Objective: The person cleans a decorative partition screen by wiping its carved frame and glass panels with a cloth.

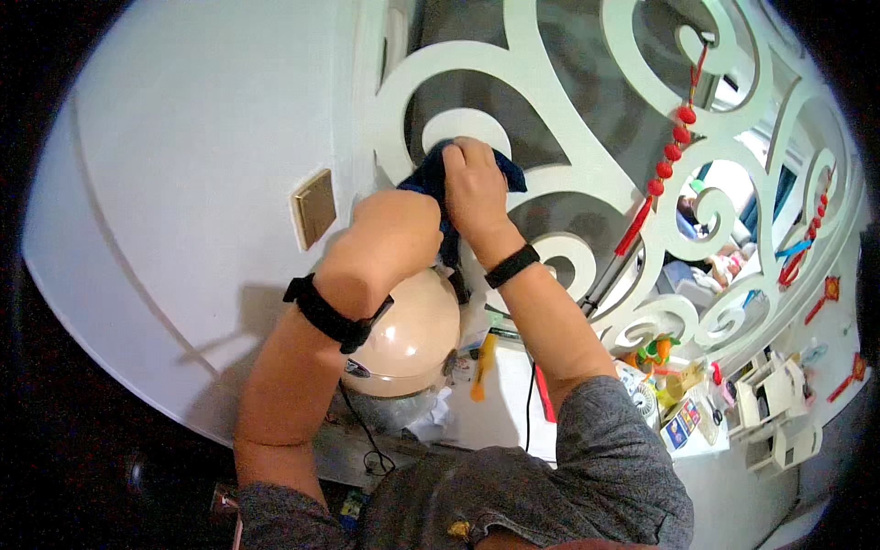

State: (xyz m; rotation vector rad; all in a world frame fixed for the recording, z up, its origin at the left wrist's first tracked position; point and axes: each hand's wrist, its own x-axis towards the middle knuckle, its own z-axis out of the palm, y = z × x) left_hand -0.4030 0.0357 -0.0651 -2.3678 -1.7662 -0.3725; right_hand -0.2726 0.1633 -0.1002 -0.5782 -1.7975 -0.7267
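My right hand (476,185) grips a dark blue cloth (430,172) against a round white piece (467,122) of the scrollwork partition. Part of the cloth sticks out past my knuckles on the right. Close beside it on the left, my left hand (392,230) is curled into a fist at the cloth's edge, its fingertips mostly hidden. Cloth hangs down between the two hands. Black bands circle both wrists. Below my left hand sits a glossy beige helmet (412,330), partly covered by my forearm.
A wall switch (315,210) is left of my hands. A red beaded tassel (663,168) hangs from the white scrollwork partition (577,130). On the white table (491,419) lie a black cable (531,405), a small fan (644,399), a box (680,424) and scissors (717,416). White shelves (770,399) stand right.
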